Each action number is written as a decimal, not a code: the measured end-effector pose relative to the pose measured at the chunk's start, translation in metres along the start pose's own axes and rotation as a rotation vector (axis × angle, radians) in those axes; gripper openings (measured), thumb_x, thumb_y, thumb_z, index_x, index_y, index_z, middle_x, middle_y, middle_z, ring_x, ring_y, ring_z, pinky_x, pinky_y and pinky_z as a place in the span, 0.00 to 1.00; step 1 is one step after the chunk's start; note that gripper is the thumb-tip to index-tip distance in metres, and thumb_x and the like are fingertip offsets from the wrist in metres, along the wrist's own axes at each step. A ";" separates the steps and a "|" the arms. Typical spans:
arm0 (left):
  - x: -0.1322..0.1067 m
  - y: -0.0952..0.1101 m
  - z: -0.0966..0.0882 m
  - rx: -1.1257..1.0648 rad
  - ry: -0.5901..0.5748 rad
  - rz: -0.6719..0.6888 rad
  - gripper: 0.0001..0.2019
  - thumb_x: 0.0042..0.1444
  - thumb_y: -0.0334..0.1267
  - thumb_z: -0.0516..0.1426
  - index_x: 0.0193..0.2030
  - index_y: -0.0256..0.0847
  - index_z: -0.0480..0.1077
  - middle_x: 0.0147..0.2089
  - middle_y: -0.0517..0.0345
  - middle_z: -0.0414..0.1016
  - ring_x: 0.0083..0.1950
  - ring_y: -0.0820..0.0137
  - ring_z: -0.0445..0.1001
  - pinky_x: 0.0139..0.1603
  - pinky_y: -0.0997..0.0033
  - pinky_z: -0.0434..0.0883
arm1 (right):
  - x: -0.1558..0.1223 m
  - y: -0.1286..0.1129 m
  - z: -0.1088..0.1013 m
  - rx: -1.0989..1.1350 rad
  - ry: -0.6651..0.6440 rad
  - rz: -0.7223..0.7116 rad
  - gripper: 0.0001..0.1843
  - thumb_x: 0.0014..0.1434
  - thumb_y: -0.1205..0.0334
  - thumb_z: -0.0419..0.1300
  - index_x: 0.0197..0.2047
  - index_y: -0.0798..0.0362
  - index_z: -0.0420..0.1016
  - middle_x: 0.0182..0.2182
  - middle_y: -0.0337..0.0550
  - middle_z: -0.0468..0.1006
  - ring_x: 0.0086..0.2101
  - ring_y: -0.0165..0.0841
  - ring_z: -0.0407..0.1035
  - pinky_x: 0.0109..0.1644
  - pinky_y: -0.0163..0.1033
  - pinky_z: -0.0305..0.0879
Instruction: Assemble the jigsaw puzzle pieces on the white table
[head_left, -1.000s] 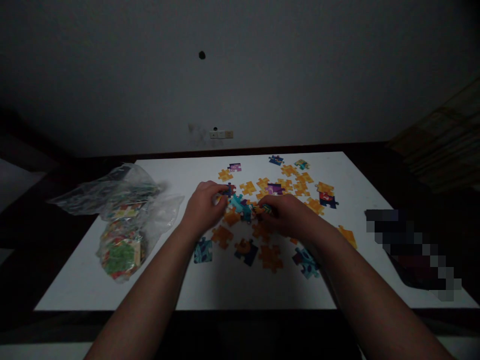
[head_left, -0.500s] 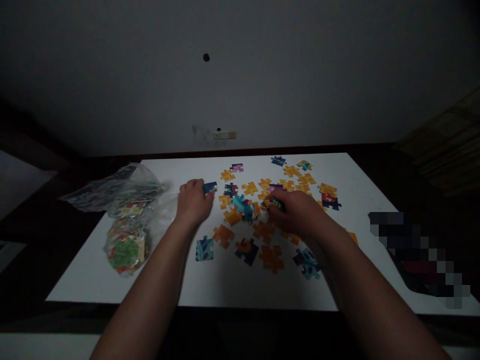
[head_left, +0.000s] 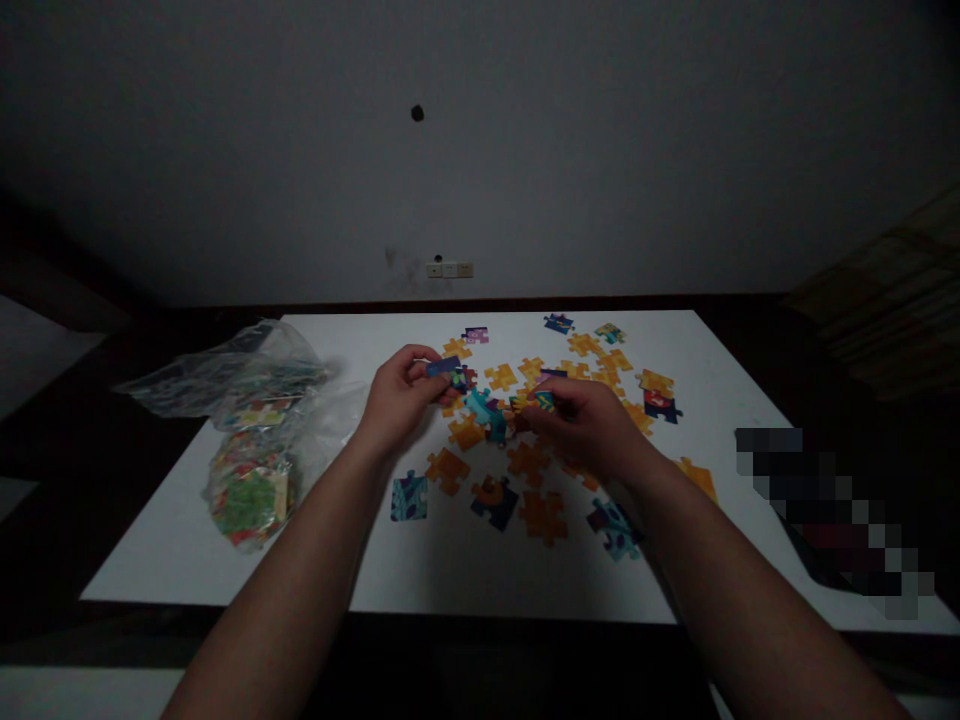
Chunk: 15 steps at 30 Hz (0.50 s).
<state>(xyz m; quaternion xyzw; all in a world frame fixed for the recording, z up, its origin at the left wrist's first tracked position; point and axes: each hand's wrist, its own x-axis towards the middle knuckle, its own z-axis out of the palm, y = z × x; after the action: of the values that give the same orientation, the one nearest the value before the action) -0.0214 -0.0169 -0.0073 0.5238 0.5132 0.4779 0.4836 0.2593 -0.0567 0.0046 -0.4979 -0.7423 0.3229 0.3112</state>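
Note:
Between the thumb and fingers of my left hand [head_left: 401, 392] is a dark blue puzzle piece [head_left: 444, 367], raised over the left side of the scattered pieces. My right hand [head_left: 589, 415] pinches a puzzle piece with yellow and teal stripes [head_left: 543, 402] near the middle of the spread. Under and between the hands lie teal pieces [head_left: 480, 405] and many orange puzzle pieces [head_left: 529, 462]. Closer to me are a light teal piece [head_left: 409, 497], a dark blue and orange piece [head_left: 493, 502] and a teal patterned piece [head_left: 615, 528]. Fingers hide some of the pieces.
Clear plastic bags [head_left: 251, 490] with colourful pieces inside lie on the left of the white table [head_left: 292, 580]. A dark, pixelated object [head_left: 832, 520] rests at the right edge. Behind the table stands a wall [head_left: 570, 200] with sockets [head_left: 450, 270].
My left hand has lifted the dark blue piece off the table and moved it right, toward the other hand. My right hand has turned slightly, so its striped piece shows more.

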 end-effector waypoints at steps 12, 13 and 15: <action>-0.028 0.005 0.031 -0.362 -0.283 -0.103 0.21 0.49 0.40 0.76 0.46 0.44 0.75 0.45 0.54 0.88 0.42 0.65 0.86 0.49 0.62 0.85 | -0.003 -0.004 0.008 0.379 0.052 0.139 0.24 0.63 0.33 0.73 0.35 0.47 0.84 0.31 0.44 0.85 0.32 0.41 0.77 0.36 0.44 0.71; -0.028 0.005 0.031 -0.365 -0.293 -0.112 0.21 0.50 0.40 0.76 0.46 0.44 0.74 0.45 0.54 0.88 0.42 0.65 0.87 0.49 0.62 0.85 | -0.003 -0.005 0.008 0.395 0.054 0.146 0.24 0.63 0.34 0.73 0.35 0.47 0.84 0.31 0.44 0.85 0.32 0.40 0.77 0.36 0.44 0.71; -0.028 0.006 0.032 -0.365 -0.304 -0.122 0.22 0.50 0.41 0.76 0.47 0.45 0.73 0.44 0.53 0.88 0.42 0.63 0.87 0.50 0.59 0.86 | -0.002 -0.006 0.008 0.397 0.060 0.150 0.23 0.63 0.36 0.73 0.34 0.47 0.83 0.31 0.43 0.85 0.31 0.39 0.76 0.35 0.43 0.69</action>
<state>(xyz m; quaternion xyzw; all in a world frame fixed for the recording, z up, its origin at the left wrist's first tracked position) 0.0101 -0.0459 -0.0042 0.4616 0.3704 0.4483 0.6699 0.2504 -0.0618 0.0041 -0.4902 -0.6152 0.4702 0.4002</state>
